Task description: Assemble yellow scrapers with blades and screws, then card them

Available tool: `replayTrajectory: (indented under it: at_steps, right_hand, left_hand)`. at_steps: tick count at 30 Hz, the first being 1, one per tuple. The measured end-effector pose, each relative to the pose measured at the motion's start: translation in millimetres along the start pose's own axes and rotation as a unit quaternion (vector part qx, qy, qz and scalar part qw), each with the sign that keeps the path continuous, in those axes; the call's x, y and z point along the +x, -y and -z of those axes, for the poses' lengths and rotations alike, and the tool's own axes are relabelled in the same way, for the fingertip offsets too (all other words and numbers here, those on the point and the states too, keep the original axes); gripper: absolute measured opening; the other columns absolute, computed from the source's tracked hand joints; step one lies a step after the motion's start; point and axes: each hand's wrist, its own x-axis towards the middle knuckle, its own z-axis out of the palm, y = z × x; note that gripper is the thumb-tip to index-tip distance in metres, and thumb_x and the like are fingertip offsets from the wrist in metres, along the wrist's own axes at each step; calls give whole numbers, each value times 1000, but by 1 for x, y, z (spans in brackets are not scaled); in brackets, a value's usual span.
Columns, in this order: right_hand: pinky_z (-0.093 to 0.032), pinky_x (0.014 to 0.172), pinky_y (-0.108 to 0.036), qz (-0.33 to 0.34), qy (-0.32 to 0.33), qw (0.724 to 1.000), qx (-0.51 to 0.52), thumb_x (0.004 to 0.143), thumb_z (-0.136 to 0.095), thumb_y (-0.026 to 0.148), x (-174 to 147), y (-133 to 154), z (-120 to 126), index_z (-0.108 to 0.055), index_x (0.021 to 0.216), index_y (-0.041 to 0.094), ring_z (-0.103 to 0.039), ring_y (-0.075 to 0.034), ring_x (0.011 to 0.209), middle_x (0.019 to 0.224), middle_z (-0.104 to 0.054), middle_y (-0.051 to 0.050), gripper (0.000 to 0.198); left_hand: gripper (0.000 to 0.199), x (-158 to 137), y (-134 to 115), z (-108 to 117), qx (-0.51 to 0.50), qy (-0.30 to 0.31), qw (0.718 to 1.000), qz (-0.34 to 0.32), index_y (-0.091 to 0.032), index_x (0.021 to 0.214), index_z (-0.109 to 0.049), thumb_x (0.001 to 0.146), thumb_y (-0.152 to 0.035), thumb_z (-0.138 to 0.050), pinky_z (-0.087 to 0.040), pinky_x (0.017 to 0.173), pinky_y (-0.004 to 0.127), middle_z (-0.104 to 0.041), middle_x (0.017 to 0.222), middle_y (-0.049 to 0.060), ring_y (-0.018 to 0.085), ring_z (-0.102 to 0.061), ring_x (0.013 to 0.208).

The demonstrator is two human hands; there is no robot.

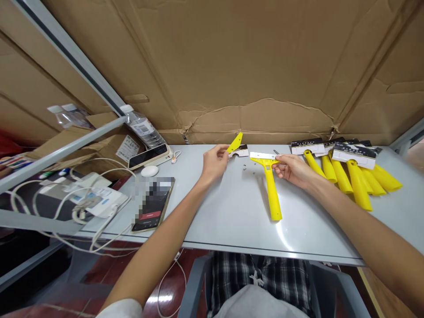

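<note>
My left hand (213, 165) pinches a flat yellow plate (236, 142) with angled ends, lifted above the table. Between the fingers of my right hand (294, 168) is the head of a yellow scraper (272, 194), its handle pointing toward me. A pale metal blade (260, 155) lies across the scraper's head. A few tiny screws (244, 168) rest on the table left of the scraper. Behind my left hand, partly covered, is a black-and-white card (243, 151).
Several yellow scraper handles (359, 185) with black-and-white cards lie at right. On the left are a phone (154, 205), a power bank with another phone (149, 157), a white round case (149, 171), a water bottle (145, 128) and tangled cables (82, 207). Cardboard (251, 66) walls the back.
</note>
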Motion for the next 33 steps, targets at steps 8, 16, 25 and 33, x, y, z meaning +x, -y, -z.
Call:
replayTrajectory:
  at_steps: [8,16,25,33]
  right_hand:
    - [-48,55,-20,-22,35,999,-34,89,-66,33,-2,-9,-8,-57,109,7,-57,-7,65,96,-65,-13,35]
    - [-50,58,-20,-35,50,996,-58,89,-66,38,1,-19,-8,-59,113,7,-58,-6,66,99,-65,-13,40]
    - [-50,59,-20,-34,39,997,-55,90,-60,27,1,-17,-10,-60,108,4,-58,-6,66,102,-65,-16,29]
    - [-51,59,-20,-32,41,998,-45,89,-61,26,-2,-14,-13,-58,107,6,-58,-6,67,103,-66,-16,27]
  left_hand:
    - [27,-15,-25,-8,-157,73,984,30,-14,105,-77,83,-30,-74,-56,75,31,-77,92,8,15,-68,77]
    - [23,-23,-22,-18,-172,123,977,35,-15,98,-80,82,-32,-76,-56,80,33,-78,91,7,17,-69,80]
    - [21,-22,-10,-22,-102,120,987,-3,-16,97,-79,86,-33,-73,-56,84,34,-79,99,9,20,-73,88]
    - [22,-29,-14,-28,-148,120,980,52,-15,93,-75,81,-33,-79,-58,81,32,-74,100,8,19,-72,88]
